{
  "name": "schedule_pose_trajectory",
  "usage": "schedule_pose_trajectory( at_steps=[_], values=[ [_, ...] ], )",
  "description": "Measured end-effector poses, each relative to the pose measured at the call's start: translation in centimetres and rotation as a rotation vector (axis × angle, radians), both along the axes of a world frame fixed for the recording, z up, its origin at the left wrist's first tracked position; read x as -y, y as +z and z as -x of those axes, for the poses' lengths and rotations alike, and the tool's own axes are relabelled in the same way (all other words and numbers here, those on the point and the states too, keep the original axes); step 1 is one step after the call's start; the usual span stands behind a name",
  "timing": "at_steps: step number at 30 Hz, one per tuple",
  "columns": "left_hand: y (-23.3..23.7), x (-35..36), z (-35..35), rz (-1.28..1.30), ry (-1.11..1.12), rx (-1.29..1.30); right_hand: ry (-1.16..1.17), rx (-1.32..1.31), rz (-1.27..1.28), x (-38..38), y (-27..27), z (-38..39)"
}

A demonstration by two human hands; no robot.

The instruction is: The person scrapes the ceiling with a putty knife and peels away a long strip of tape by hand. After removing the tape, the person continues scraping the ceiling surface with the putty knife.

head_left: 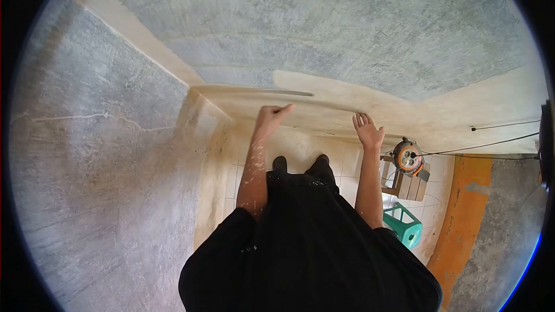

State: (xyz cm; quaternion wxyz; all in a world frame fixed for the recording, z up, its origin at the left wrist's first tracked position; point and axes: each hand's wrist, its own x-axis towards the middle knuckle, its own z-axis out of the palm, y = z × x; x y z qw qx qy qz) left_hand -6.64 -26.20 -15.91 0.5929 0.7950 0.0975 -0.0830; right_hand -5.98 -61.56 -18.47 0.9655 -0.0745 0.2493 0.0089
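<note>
My left hand (pixel 273 120) is raised in front of the lower wall, its fingers curled in and one digit pointing right. The inside of that grip is hidden, so I cannot tell whether it holds anything. White specks and streaks cover the left forearm (pixel 252 167). Just above this hand, a thin grey strip (pixel 283 92) runs along the wall. My right hand (pixel 368 132) is open, palm flat and thumb apart, with its fingertips close to a dark line on the wall. The wall in front (pixel 324 29) is patchy grey above and cream below.
A grey wall (pixel 104 156) with a pale crack line stands at my left. On the right, an orange and black cable reel (pixel 408 156) rests on a small wooden stool (pixel 414 187) near a green plastic stool (pixel 409 232). Black cords (pixel 480 144) stretch right. My dark shoes (pixel 280 164) stand on pale floor tiles.
</note>
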Motion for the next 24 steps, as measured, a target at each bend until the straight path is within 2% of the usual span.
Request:
schedule_pose_trajectory(
  at_steps=[3, 5, 9, 12, 15, 16, 19, 20, 24],
  values=[
    [2.2, -0.8, 1.1, -0.045, 0.06, -0.071, 0.004, 0.014, 0.037, -0.1, -0.4, 0.0],
    [1.1, 0.1, 1.1, -0.015, 0.068, -0.037, 0.028, 0.005, 0.103, -0.1, -0.5, -0.2],
    [1.8, -1.0, 1.3, -0.017, 0.091, -0.035, 0.04, -0.026, 0.079, 0.0, 0.4, -0.4],
    [1.5, 0.2, 0.3, -0.04, 0.032, -0.011, 0.033, -0.026, 0.104, 0.1, -0.2, -0.3],
    [0.1, 1.9, 0.8, 0.043, 0.031, 0.005, 0.027, -0.018, 0.097, -0.4, -0.2, 0.0],
    [0.5, 1.2, 1.0, -0.038, 0.051, 0.044, 0.021, -0.026, 0.074, -0.3, 0.0, 0.0],
    [1.5, -1.0, 0.8, 0.004, 0.052, -0.026, 0.006, -0.006, 0.075, -0.4, 0.0, -0.3],
    [-0.4, 0.4, 0.4, 0.004, 0.08, 0.081, 0.004, 0.0, 0.085, -0.5, -0.3, 0.0],
    [0.1, 0.3, 1.2, 0.008, 0.069, -0.004, 0.016, -0.01, 0.096, -0.7, -0.4, 0.0]
  ],
)
